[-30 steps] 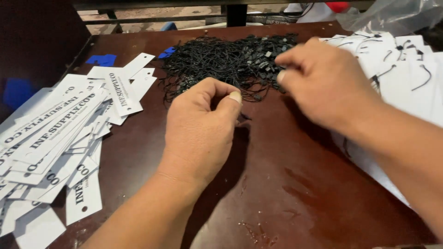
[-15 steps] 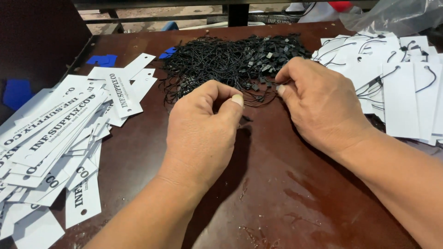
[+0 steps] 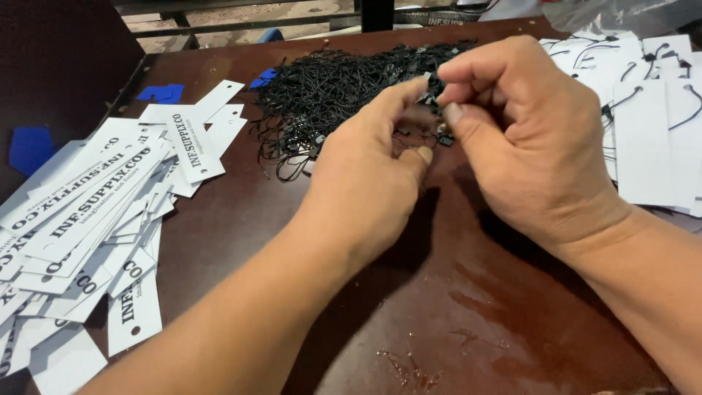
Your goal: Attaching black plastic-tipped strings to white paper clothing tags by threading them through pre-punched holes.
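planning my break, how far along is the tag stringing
Done: strung white tags lie at right. In hand: left hand and right hand pinch one black string. Left: big unstrung tag pile and the loose string heap.

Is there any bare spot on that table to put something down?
Yes: the dark tabletop near the camera, below the hands, between the white tags left and strung tags right. Farther back is crowded by the black string pile.
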